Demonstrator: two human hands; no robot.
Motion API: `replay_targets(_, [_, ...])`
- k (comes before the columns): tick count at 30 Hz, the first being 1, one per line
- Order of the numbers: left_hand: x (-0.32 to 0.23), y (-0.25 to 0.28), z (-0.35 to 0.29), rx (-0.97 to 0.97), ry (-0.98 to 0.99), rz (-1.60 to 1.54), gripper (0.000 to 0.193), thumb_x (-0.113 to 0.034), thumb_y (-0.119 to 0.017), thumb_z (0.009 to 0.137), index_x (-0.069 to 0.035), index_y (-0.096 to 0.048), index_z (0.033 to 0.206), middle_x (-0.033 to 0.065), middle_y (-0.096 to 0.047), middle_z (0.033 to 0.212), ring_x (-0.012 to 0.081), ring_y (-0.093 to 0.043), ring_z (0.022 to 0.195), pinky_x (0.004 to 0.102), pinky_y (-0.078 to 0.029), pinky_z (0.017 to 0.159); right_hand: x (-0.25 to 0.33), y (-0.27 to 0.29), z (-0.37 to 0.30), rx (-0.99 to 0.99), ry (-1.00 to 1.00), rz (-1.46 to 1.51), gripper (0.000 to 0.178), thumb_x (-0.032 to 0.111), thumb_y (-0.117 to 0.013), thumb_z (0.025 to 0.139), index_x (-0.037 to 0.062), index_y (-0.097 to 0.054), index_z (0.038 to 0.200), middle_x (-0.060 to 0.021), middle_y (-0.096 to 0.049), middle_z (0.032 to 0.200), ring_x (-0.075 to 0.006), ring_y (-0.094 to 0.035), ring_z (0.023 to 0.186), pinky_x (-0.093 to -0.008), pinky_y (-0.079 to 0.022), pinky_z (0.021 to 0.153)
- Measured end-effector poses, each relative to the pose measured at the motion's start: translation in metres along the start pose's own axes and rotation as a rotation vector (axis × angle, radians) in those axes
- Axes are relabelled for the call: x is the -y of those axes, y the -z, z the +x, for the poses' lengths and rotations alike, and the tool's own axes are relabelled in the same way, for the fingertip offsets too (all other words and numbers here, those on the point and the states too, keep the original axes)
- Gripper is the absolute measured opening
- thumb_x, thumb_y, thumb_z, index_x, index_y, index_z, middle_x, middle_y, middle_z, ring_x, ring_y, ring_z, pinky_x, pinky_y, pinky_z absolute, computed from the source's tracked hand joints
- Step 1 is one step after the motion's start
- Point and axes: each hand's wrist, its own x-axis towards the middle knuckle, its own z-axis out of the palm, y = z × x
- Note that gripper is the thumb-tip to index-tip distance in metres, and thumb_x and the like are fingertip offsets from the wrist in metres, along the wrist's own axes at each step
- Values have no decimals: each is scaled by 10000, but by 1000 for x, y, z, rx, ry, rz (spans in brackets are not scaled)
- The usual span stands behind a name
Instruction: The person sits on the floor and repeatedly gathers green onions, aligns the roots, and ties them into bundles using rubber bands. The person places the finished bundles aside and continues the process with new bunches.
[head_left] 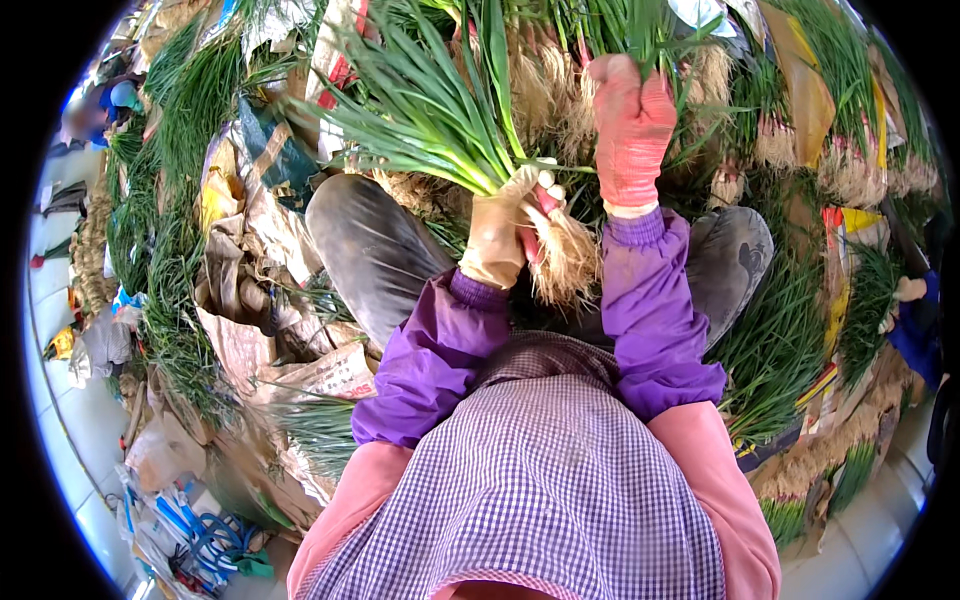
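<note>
My left hand [497,235], in a tan glove, is closed around a bunch of green onions [470,150]. Their leaves fan out up and to the left. White bulbs with pinkish stems and a tuft of pale roots [562,250] hang on the right of this hand. My right hand [632,125], in a reddish glove, is raised to the right of the bunch with its fingers curled. Slightly blurred green leaves [645,30] rise from its fingertips, and the fist hides their lower part. Behind both hands lie more rooted green onions [540,90].
Piles of green onions surround me, including one at the right [780,350]. Crumpled sacks [240,290] lie to the left, and blue straps [215,535] at lower left. My bent knees [365,250] flank the work. Another person's blue sleeve [915,330] shows at the right edge.
</note>
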Motion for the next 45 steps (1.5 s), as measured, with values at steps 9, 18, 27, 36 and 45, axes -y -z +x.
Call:
replay_targets(9, [-30, 1, -27, 183, 156, -366, 214, -167, -601, 900, -17, -582, 1052, 20, -600, 753, 125, -569, 589, 269, -529, 594, -18, 1, -26, 487, -663, 426, 467, 147, -599, 839, 3, -477, 1266, 68, -382, 613, -24, -306, 467, -204, -256, 442])
replay_targets(18, [-29, 31, -18, 250, 205, -506, 177, -174, -589, 891, -21, -563, 976, -13, -572, 691, 93, -499, 519, 265, -457, 558, 9, -14, -32, 704, -658, -99, 287, 218, -632, 857, 41, -601, 1080, 49, -485, 653, -53, -434, 518, -225, -318, 452])
replay_targets(27, [-34, 15, -18, 86, -43, -210, 199, -154, -601, 880, 6, -587, 999, -16, -530, 643, 96, -451, 481, 237, -390, 491, -42, 30, -25, 374, -278, -412, 210, 233, -594, 874, 61, -614, 992, -69, -634, 733, -166, -602, 633, -303, -465, 542])
replay_targets(36, [-52, 44, -18, 405, 294, -701, 271, -233, -520, 942, 13, -516, 1056, -95, -412, 622, 41, -380, 457, 244, -360, 521, -18, -5, -47, 804, -496, -80, 256, 170, -581, 900, -24, -595, 1066, -15, -610, 834, -84, -530, 783, -253, -446, 714])
replay_targets(45, [-105, 40, 3, 400, 7, -723, 273, -127, -570, 900, -68, -521, 1162, -38, -527, 831, 89, -497, 683, 273, -438, 623, -96, 89, -97, 1588, 45, -1014, 269, 255, -483, 877, 89, -659, 995, -47, -673, 952, -249, -644, 902, -394, -512, 812])
